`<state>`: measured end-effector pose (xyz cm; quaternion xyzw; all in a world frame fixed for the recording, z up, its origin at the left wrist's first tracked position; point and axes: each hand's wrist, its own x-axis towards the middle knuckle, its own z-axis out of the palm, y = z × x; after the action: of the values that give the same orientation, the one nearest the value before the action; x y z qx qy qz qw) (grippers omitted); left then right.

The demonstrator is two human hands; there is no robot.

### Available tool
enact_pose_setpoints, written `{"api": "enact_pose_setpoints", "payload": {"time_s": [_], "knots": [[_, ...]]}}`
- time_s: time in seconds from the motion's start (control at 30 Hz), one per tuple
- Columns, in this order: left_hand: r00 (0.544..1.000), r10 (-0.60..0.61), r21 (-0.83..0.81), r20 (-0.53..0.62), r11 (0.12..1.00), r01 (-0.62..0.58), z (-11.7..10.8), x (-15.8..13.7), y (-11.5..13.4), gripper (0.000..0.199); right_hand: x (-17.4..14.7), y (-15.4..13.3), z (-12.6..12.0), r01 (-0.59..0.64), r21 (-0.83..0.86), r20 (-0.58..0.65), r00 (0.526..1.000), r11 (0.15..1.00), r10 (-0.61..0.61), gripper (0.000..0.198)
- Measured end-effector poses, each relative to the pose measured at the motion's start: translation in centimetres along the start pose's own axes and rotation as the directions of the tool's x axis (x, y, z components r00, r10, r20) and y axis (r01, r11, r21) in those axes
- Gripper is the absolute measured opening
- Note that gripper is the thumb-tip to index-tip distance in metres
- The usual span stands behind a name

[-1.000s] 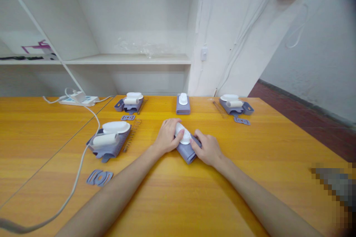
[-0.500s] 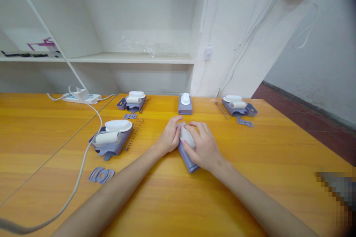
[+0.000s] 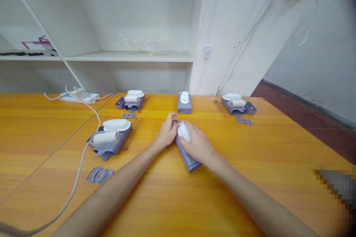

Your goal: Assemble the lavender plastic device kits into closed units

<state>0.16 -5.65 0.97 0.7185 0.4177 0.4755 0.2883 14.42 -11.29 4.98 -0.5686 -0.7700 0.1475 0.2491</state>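
Observation:
A grey-purple plastic housing (image 3: 187,155) lies at an angle on the table in front of me, with a white oval piece (image 3: 183,133) on its upper face. My right hand (image 3: 198,142) wraps around its right side, the thumb along the oval piece. At the far left corner, my left hand (image 3: 167,130) closes on the housing's end; some of its fingertips are hidden. Straight behind my hands stands a similar grey-purple box (image 3: 184,109), topped by a ribbed white oval piece (image 3: 184,97).
Perforated housings with white parts stand at left (image 3: 111,144), back left (image 3: 134,103) and right (image 3: 236,107). Springs (image 3: 132,133) and flat grey-purple plates (image 3: 99,175) lie beside them. A white cable (image 3: 80,170) crosses the left side from a power strip (image 3: 83,97).
My right hand has shifted around the far right side of the housing, its fingers now drawn together, and more of the white oval piece shows. My left hand stays at the far end.

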Motion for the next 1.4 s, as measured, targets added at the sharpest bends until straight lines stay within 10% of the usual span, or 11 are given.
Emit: {"api": "enact_pose_setpoints", "payload": {"time_s": [0.5,0.67,0.97,1.4], "knots": [[0.993,0.065,0.071,0.096,0.995,-0.072,0.2,-0.2,0.3,0.028,-0.4,-1.0,-0.6,-0.023,-0.197,-0.013,1.000,0.980,0.021,0.045],[0.988,0.147,0.295,-0.044,0.947,-0.127,0.5,-0.1,0.1,0.021,-1.5,-0.4,-0.7,-0.091,-0.034,-0.030,0.996,0.995,0.090,0.049],[0.970,0.207,0.465,-0.125,0.876,-0.128,0.4,-0.5,0.3,0.018,-1.3,5.0,-0.6,0.141,0.391,-0.112,0.988,0.910,-0.105,0.041],[0.899,0.264,0.172,0.349,0.925,-0.338,-0.3,-1.5,2.7,0.045,0.4,7.4,-0.2,0.140,0.417,-0.225,0.973,0.898,-0.047,0.037]]}}
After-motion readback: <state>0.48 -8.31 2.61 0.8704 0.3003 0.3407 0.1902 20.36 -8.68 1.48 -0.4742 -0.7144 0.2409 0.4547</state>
